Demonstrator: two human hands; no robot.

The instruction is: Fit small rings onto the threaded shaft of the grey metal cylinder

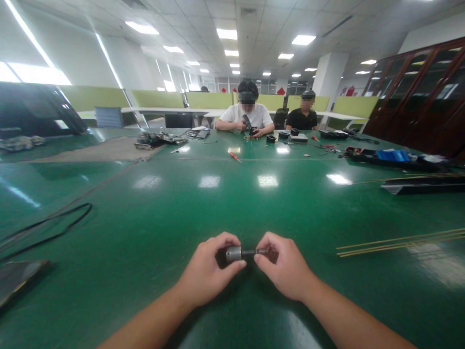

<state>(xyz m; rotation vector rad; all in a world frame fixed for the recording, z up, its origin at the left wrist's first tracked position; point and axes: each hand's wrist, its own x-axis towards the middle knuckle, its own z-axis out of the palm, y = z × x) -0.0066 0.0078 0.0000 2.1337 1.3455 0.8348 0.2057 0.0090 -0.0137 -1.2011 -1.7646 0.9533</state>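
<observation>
Low in the middle of the head view, a grey metal cylinder with a thin dark shaft, which looks like a drill chuck [234,253], is held level between my hands just above the green table [232,208]. My left hand [214,261] curls thumb and fingers around the wide cylinder end. At the other end, my right hand [285,264] pinches the shaft [250,252]. The shaft's tip is partly hidden by the right fingers.
Thin yellow rods [392,245] lie at right, a black cable [72,218] at left. A red screwdriver [234,156] lies farther off. Across the table a person in a white shirt [227,116] handles a dark tool; another person [302,118] sits beside. Dismantled parts [160,139] lie along the far side.
</observation>
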